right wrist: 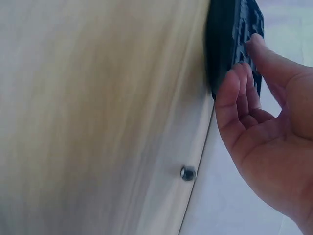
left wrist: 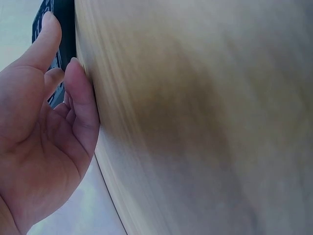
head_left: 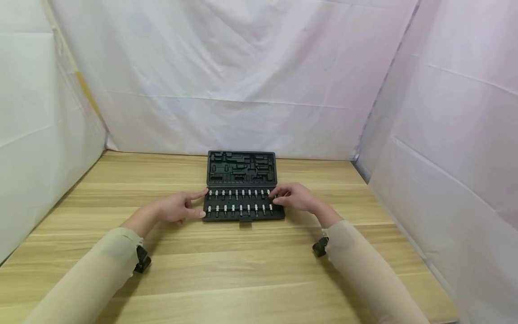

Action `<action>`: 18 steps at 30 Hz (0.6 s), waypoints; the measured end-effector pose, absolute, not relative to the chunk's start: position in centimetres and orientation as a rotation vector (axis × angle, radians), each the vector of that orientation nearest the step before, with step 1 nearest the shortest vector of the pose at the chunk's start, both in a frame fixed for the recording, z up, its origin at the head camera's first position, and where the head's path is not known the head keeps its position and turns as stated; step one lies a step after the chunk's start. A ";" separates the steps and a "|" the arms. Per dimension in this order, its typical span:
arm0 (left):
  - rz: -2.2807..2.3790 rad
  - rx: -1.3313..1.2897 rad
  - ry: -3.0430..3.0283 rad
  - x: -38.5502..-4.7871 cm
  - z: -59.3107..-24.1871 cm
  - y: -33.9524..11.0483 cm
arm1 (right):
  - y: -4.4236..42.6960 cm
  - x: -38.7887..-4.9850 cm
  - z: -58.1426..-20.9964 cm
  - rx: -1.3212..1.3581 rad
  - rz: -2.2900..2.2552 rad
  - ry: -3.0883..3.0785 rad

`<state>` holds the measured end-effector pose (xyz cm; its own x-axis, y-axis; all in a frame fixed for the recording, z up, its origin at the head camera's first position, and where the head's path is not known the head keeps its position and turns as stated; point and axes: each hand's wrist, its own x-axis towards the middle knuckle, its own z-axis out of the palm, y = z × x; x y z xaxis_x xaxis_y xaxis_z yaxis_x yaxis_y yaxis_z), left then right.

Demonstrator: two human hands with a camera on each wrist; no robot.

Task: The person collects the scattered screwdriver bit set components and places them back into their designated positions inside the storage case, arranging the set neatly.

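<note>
An open black socket case (head_left: 244, 218) lies on the table, its lid (head_left: 241, 152) raised at the back. Two rows of silver-topped bit sockets (head_left: 233, 209) stand in its base. My left hand (head_left: 175, 208) rests against the case's left side, index finger and thumb stretched along the edge. In the left wrist view its other fingers bend loosely. At the right end of the back row my right hand (head_left: 297, 198) pinches a bit socket (head_left: 275, 196) between thumb and index finger, which largely cover it. The right wrist view shows its remaining fingers curled beside the case (right wrist: 221, 49).
A small round metal piece (right wrist: 188, 173) lies on the table near its far edge in the right wrist view. The wooden table (head_left: 243, 274) is bordered by white curtains (head_left: 243, 81) at the back and sides. Black straps with devices sit at both wrists.
</note>
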<state>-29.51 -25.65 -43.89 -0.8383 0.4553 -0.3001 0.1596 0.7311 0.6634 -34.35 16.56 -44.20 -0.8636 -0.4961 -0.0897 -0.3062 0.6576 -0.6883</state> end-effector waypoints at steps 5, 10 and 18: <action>0.900 0.469 2.485 -29.5 -43.9 -25.6 | 18.2 -34.3 -43.6 -0.585 -1.082 2.632; 0.898 0.470 2.484 -29.4 -43.8 -25.7 | 20.1 -34.4 -43.3 -0.498 -1.107 2.640; 0.906 0.462 2.475 -29.4 -43.8 -25.6 | 23.4 -34.5 -43.4 -0.472 -1.113 2.651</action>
